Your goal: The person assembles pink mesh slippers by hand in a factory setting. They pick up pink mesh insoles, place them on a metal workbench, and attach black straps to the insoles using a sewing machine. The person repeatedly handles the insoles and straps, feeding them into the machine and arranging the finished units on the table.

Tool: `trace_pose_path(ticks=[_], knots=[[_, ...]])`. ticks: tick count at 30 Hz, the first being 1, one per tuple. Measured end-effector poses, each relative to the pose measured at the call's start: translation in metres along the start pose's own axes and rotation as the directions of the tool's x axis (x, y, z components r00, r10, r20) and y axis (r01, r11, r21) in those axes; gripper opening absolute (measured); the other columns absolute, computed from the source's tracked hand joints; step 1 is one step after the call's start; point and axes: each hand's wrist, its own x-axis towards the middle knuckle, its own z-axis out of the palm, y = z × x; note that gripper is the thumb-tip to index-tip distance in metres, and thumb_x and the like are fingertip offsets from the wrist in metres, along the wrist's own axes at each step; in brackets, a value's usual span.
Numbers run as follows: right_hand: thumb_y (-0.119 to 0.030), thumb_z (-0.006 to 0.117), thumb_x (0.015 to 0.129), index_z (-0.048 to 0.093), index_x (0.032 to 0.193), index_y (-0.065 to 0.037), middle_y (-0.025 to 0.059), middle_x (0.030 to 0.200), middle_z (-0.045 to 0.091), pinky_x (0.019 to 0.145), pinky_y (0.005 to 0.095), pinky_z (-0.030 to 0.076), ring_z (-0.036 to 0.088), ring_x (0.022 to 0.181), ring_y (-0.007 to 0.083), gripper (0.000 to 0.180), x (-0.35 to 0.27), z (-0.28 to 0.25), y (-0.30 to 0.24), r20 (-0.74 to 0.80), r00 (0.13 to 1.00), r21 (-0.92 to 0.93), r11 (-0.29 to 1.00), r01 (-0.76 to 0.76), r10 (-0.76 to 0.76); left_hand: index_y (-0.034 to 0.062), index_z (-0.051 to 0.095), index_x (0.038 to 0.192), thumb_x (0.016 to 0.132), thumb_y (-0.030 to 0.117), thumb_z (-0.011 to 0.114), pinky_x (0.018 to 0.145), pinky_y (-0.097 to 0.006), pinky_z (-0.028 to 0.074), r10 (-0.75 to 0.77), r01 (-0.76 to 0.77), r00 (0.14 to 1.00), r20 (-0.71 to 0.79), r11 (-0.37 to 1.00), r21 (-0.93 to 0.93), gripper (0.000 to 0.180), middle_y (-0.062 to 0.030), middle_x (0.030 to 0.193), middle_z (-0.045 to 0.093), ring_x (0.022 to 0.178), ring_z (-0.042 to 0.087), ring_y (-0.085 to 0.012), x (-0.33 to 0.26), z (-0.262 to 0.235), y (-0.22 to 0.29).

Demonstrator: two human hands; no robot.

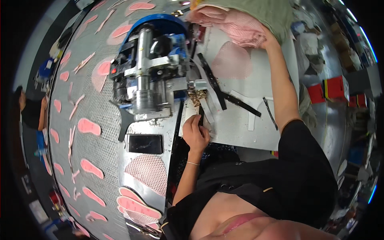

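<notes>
My right arm stretches to the far end of the white work table, where my right hand (270, 39) is closed on pink mesh fabric (240, 28). Part of that hand is hidden by the fabric and by a green cloth (272, 12) beside it. Nearer to me, my left hand (196, 134) rests by the table's near left edge with its fingers curled; whether a small thing sits in them I cannot make out. Just beyond it are white strips (207, 110) and a crumpled gold-brown piece (197, 97). A flat pink mesh piece (232, 60) lies between my hands.
A blue-and-metal machine (146, 72) stands left of my hands. Black strips (212, 82) cross the table. A phone (144, 144), a mesh piece (146, 174) and stacked pink insoles (138, 204) lie nearer. Pink insoles dot the grey conveyor (108, 148); another person (32, 112) is beyond it.
</notes>
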Motion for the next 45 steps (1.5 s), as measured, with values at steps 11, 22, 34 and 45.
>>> trace_pose_path(ticks=[11, 22, 34, 45], knots=[[-0.030, 0.062, 0.085, 0.056, 0.123, -0.006, 0.0145, 0.125, 0.057, 0.092, 0.0497, 0.049, 0.056, 0.113, 0.0308, 0.046, 0.027, -0.009, 0.031, -0.124, 0.989, 0.004, 0.996, 0.086, -0.085, 0.0036, 0.057, 0.110, 0.061, 0.007, 0.061, 0.088, -0.041, 0.045, 0.043, -0.043, 0.999, 0.002, 0.998, -0.049, 0.049, -0.0135, 0.109, 0.059, 0.101, 0.057, -0.0326, 0.002, -0.015, -0.002], [-0.026, 0.067, 0.081, 0.059, 0.117, -0.005, 0.0114, 0.115, 0.063, 0.089, 0.0431, 0.051, 0.060, 0.106, 0.0257, 0.042, -0.112, -0.017, 0.016, 0.159, 0.965, 0.116, 0.975, 0.192, -0.209, 0.0035, 0.057, 0.110, 0.062, 0.003, 0.059, 0.083, -0.041, 0.046, 0.068, -0.068, 0.997, -0.024, 0.998, -0.003, 0.048, -0.0142, 0.110, 0.060, 0.097, 0.057, -0.0333, 0.002, -0.006, -0.001], [-0.015, 0.067, 0.082, 0.059, 0.111, 0.002, 0.0136, 0.105, 0.066, 0.083, 0.0384, 0.056, 0.067, 0.092, 0.0241, 0.034, -0.217, -0.052, 0.040, 0.262, 0.961, -0.183, 0.982, -0.040, 0.088, 0.0016, 0.055, 0.108, 0.066, 0.007, 0.061, 0.089, -0.042, 0.041, 0.098, -0.096, 0.995, 0.033, 0.995, -0.036, 0.043, -0.0150, 0.110, 0.057, 0.101, 0.053, -0.0326, 0.001, -0.011, 0.000], [-0.020, 0.073, 0.074, 0.063, 0.112, -0.001, 0.0088, 0.112, 0.064, 0.096, 0.0311, 0.044, 0.059, 0.107, 0.0206, 0.044, -0.369, -0.031, 0.014, 0.022, 0.951, -0.275, 0.912, 0.303, -0.310, 0.0028, 0.055, 0.112, 0.070, 0.008, 0.059, 0.091, -0.041, 0.040, 0.057, -0.055, 0.998, 0.025, 0.996, -0.070, 0.043, -0.0144, 0.113, 0.056, 0.103, 0.053, -0.0330, -0.001, -0.021, 0.002]])
